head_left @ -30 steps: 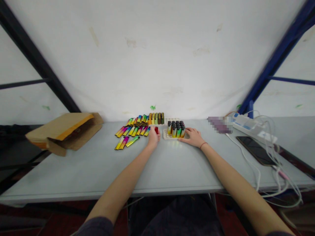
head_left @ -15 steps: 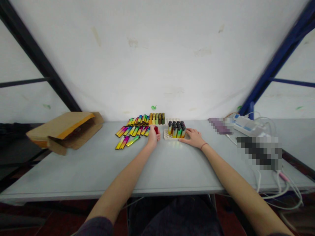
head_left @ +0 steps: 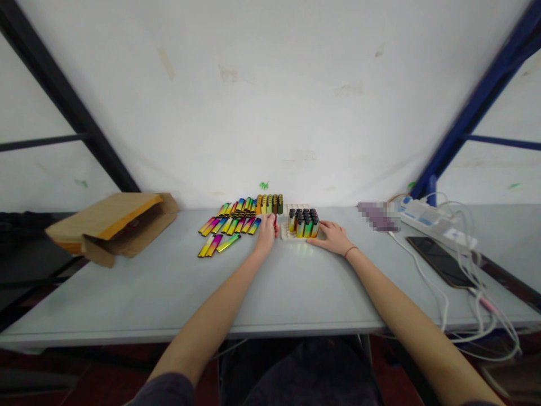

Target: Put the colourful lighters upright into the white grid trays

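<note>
My left hand [head_left: 266,232] is closed around a small red lighter case [head_left: 275,220], mostly hidden by the fingers, just left of a white peg-hole tray [head_left: 285,233]. Several lighters [head_left: 307,226] with black tops and yellow, green and orange bodies stand upright in that tray. My right hand [head_left: 333,238] holds the tray's right side, thumb along its near edge and fingers beside the lighters. Shiny rainbow-coloured lighter cases [head_left: 230,225] lie flat in rows left of my left hand. Behind it, several more cases [head_left: 269,204] stand upright in rows.
An open cardboard box [head_left: 114,223] lies on the left of the grey table [head_left: 177,304]. To the right are a phone [head_left: 439,262], a blurred purple item [head_left: 378,216], a white power strip [head_left: 437,223] and tangled white cables [head_left: 479,316]. A white wall rises behind.
My left hand has moved slightly right with the red case, closer to the tray, and turned a little. My right hand and the lighters in the tray have stayed put.
</note>
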The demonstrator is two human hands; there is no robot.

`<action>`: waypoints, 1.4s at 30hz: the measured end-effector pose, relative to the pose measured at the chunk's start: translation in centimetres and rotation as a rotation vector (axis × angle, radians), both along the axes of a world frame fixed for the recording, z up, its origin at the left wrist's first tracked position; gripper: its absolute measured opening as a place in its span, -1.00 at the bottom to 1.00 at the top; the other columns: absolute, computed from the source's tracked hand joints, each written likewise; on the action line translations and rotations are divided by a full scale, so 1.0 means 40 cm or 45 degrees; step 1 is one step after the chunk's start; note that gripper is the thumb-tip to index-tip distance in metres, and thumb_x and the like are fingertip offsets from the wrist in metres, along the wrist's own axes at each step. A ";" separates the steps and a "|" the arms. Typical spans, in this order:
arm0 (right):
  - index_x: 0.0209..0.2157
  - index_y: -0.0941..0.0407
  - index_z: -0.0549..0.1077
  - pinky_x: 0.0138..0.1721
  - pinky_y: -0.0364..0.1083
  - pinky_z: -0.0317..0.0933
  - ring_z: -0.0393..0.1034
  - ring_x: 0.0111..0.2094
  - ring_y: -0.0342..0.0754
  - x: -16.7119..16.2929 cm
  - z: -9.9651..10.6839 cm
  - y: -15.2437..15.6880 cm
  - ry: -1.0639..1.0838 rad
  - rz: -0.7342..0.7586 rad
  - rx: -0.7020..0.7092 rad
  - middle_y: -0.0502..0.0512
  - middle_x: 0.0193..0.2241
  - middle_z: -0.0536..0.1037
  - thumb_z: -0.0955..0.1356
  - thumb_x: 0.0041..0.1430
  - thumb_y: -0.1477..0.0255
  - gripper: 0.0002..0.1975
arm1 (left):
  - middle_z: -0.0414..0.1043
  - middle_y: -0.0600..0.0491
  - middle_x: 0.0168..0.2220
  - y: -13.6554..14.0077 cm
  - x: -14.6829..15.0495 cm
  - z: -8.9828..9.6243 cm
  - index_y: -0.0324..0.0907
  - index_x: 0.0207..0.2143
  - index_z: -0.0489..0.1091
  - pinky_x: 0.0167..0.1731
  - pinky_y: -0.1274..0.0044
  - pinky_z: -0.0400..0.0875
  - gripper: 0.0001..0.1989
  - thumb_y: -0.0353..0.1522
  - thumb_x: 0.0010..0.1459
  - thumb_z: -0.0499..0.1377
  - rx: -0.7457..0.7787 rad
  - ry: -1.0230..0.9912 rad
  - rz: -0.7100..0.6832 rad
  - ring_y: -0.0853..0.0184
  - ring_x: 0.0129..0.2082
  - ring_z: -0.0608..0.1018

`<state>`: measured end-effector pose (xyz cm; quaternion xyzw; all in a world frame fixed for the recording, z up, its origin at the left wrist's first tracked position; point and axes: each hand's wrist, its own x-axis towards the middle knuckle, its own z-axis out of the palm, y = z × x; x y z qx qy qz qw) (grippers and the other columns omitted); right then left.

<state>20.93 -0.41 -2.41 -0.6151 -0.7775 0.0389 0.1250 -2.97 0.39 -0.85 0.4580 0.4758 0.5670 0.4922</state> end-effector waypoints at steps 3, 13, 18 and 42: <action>0.18 0.04 0.43 0.21 0.21 0.15 0.22 0.24 0.27 0.001 -0.002 0.002 0.012 0.008 -0.005 0.25 0.26 0.37 0.34 0.19 -0.12 -0.31 | 0.44 0.08 -0.40 -0.005 -0.002 -0.004 -0.13 -0.16 0.34 -0.36 0.55 0.40 -0.71 -0.10 0.29 0.10 0.264 0.251 0.002 0.35 -0.41 0.50; 0.19 0.03 0.42 0.22 0.19 0.15 0.21 0.26 0.26 0.003 -0.006 0.004 -0.002 0.009 -0.004 0.24 0.26 0.37 0.33 0.18 -0.14 -0.29 | 0.51 -0.11 0.01 0.007 -0.010 -0.022 -0.17 -0.04 0.52 -0.12 0.47 0.52 -0.69 -0.21 0.26 0.16 0.526 0.522 -0.206 0.20 -0.02 0.55; 0.20 0.04 0.41 0.21 0.23 0.15 0.22 0.25 0.27 0.001 -0.003 0.001 -0.006 0.019 -0.002 0.24 0.26 0.38 0.33 0.20 -0.12 -0.30 | 0.52 -0.09 0.02 0.005 -0.013 -0.033 -0.15 0.03 0.49 -0.07 0.40 0.53 -0.67 -0.24 0.30 0.13 0.633 0.715 -0.265 0.18 0.03 0.55; 0.22 0.06 0.39 0.22 0.20 0.15 0.23 0.25 0.27 0.005 -0.005 0.000 -0.012 0.042 -0.004 0.26 0.27 0.36 0.30 0.24 -0.11 -0.30 | 0.52 -0.20 0.00 -0.016 -0.108 0.038 -0.13 -0.01 0.51 0.05 0.11 0.23 -0.65 -0.35 0.38 -0.05 0.134 2.043 0.226 -0.03 0.11 0.38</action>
